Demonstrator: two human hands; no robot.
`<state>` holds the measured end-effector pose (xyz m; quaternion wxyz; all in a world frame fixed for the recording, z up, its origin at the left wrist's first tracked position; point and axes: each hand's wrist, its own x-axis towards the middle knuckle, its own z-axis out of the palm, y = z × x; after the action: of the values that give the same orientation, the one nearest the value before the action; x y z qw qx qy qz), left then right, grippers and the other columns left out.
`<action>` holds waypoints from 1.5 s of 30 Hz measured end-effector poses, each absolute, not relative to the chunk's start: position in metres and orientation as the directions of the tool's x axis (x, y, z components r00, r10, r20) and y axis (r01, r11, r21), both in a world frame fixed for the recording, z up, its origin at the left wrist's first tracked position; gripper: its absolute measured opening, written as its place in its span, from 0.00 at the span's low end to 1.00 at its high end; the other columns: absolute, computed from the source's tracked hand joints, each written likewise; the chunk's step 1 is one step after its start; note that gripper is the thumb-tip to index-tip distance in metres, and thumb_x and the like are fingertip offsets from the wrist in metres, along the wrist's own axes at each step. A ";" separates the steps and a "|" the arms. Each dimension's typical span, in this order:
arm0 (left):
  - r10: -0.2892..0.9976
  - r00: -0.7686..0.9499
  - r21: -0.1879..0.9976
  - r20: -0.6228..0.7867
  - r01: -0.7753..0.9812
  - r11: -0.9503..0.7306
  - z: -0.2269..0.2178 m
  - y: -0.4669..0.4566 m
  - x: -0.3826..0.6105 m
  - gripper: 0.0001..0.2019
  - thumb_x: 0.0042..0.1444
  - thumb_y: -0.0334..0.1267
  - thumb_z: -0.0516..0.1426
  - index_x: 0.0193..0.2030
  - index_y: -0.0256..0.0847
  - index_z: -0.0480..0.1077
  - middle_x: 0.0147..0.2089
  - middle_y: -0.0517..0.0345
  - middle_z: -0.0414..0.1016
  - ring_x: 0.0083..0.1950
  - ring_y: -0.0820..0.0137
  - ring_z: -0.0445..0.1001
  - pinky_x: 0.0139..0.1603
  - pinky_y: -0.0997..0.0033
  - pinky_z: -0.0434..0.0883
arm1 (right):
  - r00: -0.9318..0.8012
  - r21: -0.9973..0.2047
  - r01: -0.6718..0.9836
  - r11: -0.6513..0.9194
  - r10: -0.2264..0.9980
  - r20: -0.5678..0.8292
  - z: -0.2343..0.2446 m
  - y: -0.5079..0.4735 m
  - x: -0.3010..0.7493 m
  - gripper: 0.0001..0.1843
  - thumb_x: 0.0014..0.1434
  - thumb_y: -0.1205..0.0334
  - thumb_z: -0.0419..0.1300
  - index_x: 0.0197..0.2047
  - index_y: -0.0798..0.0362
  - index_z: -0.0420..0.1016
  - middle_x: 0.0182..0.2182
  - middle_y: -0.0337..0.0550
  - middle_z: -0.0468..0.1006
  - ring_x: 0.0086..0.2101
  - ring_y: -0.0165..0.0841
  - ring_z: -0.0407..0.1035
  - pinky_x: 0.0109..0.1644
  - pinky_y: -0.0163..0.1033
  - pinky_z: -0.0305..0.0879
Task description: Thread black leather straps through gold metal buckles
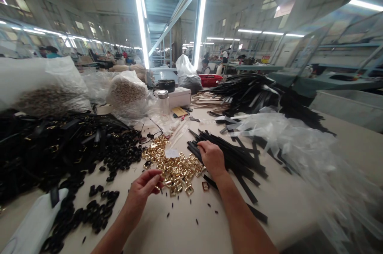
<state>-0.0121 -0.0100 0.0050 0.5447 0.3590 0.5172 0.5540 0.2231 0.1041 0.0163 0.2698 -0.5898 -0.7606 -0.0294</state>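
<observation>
This is a factory workshop: a large hall with rows of tube lights [140, 14] running far back and windows [79, 24] high in the walls. Work tables [257, 67] stand at the right, and other people [206, 67] show in the distance. The near surface [209, 234] carries parts in bulk: a heap of gold buckles [176, 172], bundled black strips [239, 160], piled black loops [101, 210] and clear bags [127, 90] filled with small pieces.
</observation>
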 end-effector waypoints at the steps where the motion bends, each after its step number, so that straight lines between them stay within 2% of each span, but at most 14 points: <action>1: 0.974 -0.158 0.966 -0.163 -0.224 0.125 0.004 -0.009 -0.012 0.18 0.46 0.46 0.65 0.40 0.37 0.74 0.34 0.52 0.79 0.31 0.69 0.75 0.30 0.73 0.69 | -0.238 -0.315 0.855 0.413 0.851 0.469 0.018 0.099 0.215 0.07 0.64 0.64 0.57 0.40 0.49 0.77 0.36 0.40 0.79 0.39 0.33 0.71 0.46 0.36 0.58; 4: 0.969 -0.201 0.971 -0.146 -0.215 0.102 0.003 -0.006 -0.010 0.23 0.45 0.45 0.65 0.47 0.39 0.71 0.36 0.53 0.78 0.32 0.69 0.76 0.30 0.73 0.70 | -0.461 -0.456 0.576 0.678 0.731 0.503 0.019 0.079 0.188 0.08 0.63 0.66 0.58 0.43 0.48 0.76 0.37 0.38 0.80 0.39 0.32 0.72 0.46 0.34 0.60; 6: 0.968 -0.206 0.971 -0.144 -0.219 0.097 0.002 -0.005 -0.010 0.27 0.44 0.45 0.66 0.51 0.40 0.69 0.36 0.55 0.77 0.32 0.69 0.76 0.30 0.73 0.70 | -0.549 -0.543 0.430 0.722 0.686 0.478 0.018 0.065 0.171 0.13 0.62 0.67 0.58 0.49 0.47 0.73 0.37 0.38 0.80 0.37 0.31 0.73 0.43 0.32 0.62; 9: 0.976 -0.152 0.969 -0.154 -0.218 0.118 0.002 -0.005 -0.010 0.27 0.45 0.45 0.66 0.52 0.39 0.68 0.33 0.58 0.75 0.32 0.69 0.76 0.30 0.74 0.71 | -0.611 -0.618 0.363 0.697 0.679 0.407 0.015 0.051 0.157 0.17 0.62 0.66 0.57 0.54 0.47 0.70 0.33 0.36 0.80 0.31 0.29 0.73 0.37 0.31 0.63; 12: 0.979 -0.117 0.962 -0.166 -0.237 0.134 0.002 -0.006 -0.011 0.27 0.46 0.44 0.66 0.52 0.38 0.67 0.32 0.58 0.75 0.32 0.70 0.75 0.31 0.75 0.71 | -0.625 -0.654 0.360 0.666 0.693 0.361 0.015 0.044 0.154 0.13 0.64 0.63 0.55 0.51 0.47 0.72 0.33 0.36 0.80 0.30 0.29 0.73 0.35 0.30 0.62; 16: 0.960 -0.177 0.929 -0.216 -0.340 0.146 0.003 -0.002 -0.017 0.29 0.45 0.41 0.67 0.54 0.38 0.65 0.31 0.61 0.74 0.29 0.74 0.74 0.30 0.77 0.72 | -0.588 -0.657 0.421 0.625 0.740 0.326 0.016 0.044 0.155 0.18 0.57 0.57 0.64 0.51 0.46 0.71 0.36 0.36 0.80 0.35 0.32 0.74 0.40 0.32 0.64; 18: 0.940 -0.232 0.905 -0.249 -0.400 0.141 0.003 0.001 -0.022 0.29 0.44 0.39 0.67 0.53 0.38 0.65 0.31 0.62 0.74 0.27 0.76 0.73 0.29 0.79 0.72 | -0.545 -0.646 0.448 0.618 0.761 0.351 0.015 0.046 0.155 0.16 0.55 0.57 0.66 0.47 0.46 0.73 0.37 0.36 0.80 0.37 0.33 0.74 0.42 0.33 0.64; 21: 0.922 -0.255 0.885 -0.290 -0.439 0.157 0.003 0.004 -0.026 0.28 0.44 0.37 0.66 0.53 0.39 0.66 0.31 0.62 0.74 0.25 0.78 0.73 0.28 0.81 0.72 | -0.502 -0.651 0.445 0.615 0.773 0.388 0.010 0.048 0.152 0.08 0.57 0.61 0.65 0.41 0.48 0.75 0.36 0.36 0.80 0.36 0.31 0.73 0.42 0.33 0.63; 28: 0.941 -0.185 0.890 -0.284 -0.416 0.187 0.002 0.001 -0.024 0.29 0.47 0.41 0.65 0.56 0.37 0.64 0.31 0.58 0.76 0.27 0.73 0.76 0.28 0.78 0.74 | -0.513 -0.707 0.399 0.584 0.781 0.356 0.008 0.045 0.149 0.08 0.57 0.61 0.66 0.41 0.48 0.76 0.36 0.36 0.80 0.36 0.30 0.73 0.41 0.32 0.63; 37: 0.938 -0.172 0.869 -0.300 -0.456 0.194 0.001 0.000 -0.021 0.30 0.45 0.39 0.67 0.56 0.38 0.65 0.30 0.60 0.75 0.25 0.75 0.74 0.28 0.78 0.72 | -0.544 -0.631 0.473 0.615 0.767 0.341 0.010 0.044 0.151 0.05 0.58 0.58 0.65 0.37 0.49 0.77 0.33 0.38 0.80 0.34 0.31 0.73 0.38 0.32 0.61; 42: 0.950 -0.174 0.913 -0.259 -0.364 0.183 0.000 -0.003 -0.019 0.26 0.47 0.42 0.65 0.53 0.38 0.69 0.31 0.58 0.77 0.26 0.74 0.73 0.30 0.75 0.72 | -0.571 -0.555 0.506 0.660 0.739 0.359 0.010 0.044 0.151 0.06 0.60 0.59 0.63 0.32 0.51 0.76 0.29 0.37 0.79 0.31 0.29 0.72 0.35 0.31 0.59; 45: 0.982 -0.155 0.989 -0.106 -0.115 0.088 0.004 -0.006 -0.019 0.17 0.48 0.43 0.64 0.44 0.39 0.76 0.36 0.53 0.78 0.34 0.67 0.75 0.35 0.70 0.72 | -0.573 -0.505 0.553 0.663 0.742 0.347 0.010 0.044 0.151 0.08 0.60 0.59 0.62 0.31 0.52 0.75 0.28 0.37 0.79 0.30 0.30 0.72 0.33 0.31 0.58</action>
<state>-0.0186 -0.0056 0.0036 0.5081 0.4054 0.5348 0.5399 0.1513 0.0445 0.0096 0.2737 -0.3721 -0.8699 0.1731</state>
